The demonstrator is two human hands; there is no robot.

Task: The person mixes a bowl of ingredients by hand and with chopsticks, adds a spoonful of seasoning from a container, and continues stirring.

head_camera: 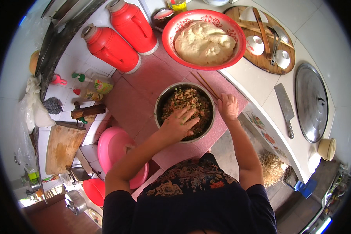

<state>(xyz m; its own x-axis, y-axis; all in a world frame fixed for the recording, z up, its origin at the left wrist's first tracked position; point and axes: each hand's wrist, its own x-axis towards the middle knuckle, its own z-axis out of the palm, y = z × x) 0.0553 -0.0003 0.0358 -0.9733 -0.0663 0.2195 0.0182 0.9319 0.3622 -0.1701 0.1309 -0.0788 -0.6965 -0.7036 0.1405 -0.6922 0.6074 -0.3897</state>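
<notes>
My left hand (180, 121) reaches into a round metal bowl (212, 117), fingers spread on a crumbly minced filling (190, 98) flecked with green. Bits of the green cling to the back of this hand, and its fingertips are partly sunk in the mix. To the right of the bowl, my right hand (228, 107) rests on the red tiled counter (152, 79) with nothing visible in it. Just beyond its fingertips lies a pair of chopsticks (205, 84). Behind the bowl, a red-rimmed enamel basin (167, 48) holds a large lump of pale dough (204, 44).
Two red thermos flasks (111, 48) stand at the back left, near several bottles (90, 90). A pink basin (111, 146) sits low on the left. On the right-hand counter are a cleaver (284, 101), a metal lid (311, 102) and a round wooden board (263, 65) bearing bowls and utensils.
</notes>
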